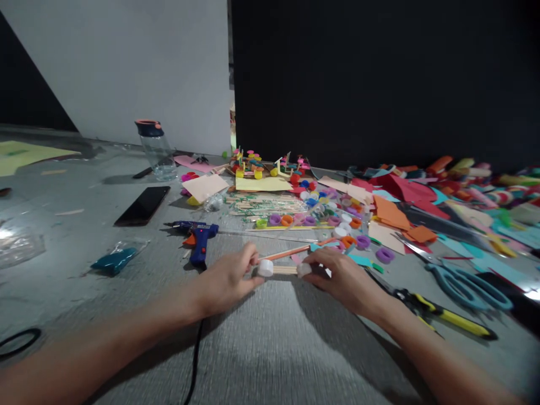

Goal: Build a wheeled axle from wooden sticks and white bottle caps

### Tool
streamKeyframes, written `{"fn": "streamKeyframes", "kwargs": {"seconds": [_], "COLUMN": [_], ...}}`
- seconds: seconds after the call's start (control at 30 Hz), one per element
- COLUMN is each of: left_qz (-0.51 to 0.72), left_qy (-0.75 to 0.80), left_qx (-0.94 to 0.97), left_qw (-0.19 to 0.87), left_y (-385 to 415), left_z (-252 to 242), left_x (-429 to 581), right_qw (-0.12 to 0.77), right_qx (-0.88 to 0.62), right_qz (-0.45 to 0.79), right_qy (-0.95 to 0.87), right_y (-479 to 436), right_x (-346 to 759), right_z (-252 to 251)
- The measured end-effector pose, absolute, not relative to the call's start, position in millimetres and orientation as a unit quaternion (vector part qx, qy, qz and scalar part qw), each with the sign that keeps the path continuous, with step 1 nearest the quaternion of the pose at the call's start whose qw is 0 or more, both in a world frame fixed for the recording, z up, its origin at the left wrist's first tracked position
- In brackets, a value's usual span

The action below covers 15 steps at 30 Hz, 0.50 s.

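Note:
A white bottle cap (265,268) is pinched between the thumb and fingers of my left hand (228,278). My right hand (343,278) grips another white cap (302,270), partly covered by its fingertips. Short pale wooden sticks (285,270) run level between the two caps, close above the table. Just behind them a thin orange stick (291,251) lies slantwise; whether a finger touches it I cannot tell. A blue hot glue gun (201,242) rests on its side left of my left hand, with a small red light showing.
Scissors (459,281) and yellow-black pliers (442,315) lie to the right. Wooden sticks (261,205), coloured caps (363,242) and coloured paper (390,212) spread behind my hands. At the left are a phone (143,206), a water bottle (158,152) and a teal packet (116,260).

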<state>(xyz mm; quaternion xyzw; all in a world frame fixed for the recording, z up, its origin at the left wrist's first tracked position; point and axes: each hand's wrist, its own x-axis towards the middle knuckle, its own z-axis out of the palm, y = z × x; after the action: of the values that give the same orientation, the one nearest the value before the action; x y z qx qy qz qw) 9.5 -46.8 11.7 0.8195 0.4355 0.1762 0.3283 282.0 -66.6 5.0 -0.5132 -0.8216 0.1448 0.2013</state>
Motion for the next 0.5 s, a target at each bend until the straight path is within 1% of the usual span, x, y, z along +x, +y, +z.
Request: {"fn": "streamKeyframes", "kwargs": {"seconds": [0.5], "left_qz": [0.147], "left_qy": [0.435], "left_qx": [0.832], "left_qw": [0.311], "left_y": [-45.0], "left_z": [7.6], "left_x": [20.4], "right_qw": [0.217], "right_qx": [-0.522], "right_qz": [0.12], "right_qy": [-0.816], "right_y": [-67.1], "right_x": [283.9], "right_z": [0.6]}}
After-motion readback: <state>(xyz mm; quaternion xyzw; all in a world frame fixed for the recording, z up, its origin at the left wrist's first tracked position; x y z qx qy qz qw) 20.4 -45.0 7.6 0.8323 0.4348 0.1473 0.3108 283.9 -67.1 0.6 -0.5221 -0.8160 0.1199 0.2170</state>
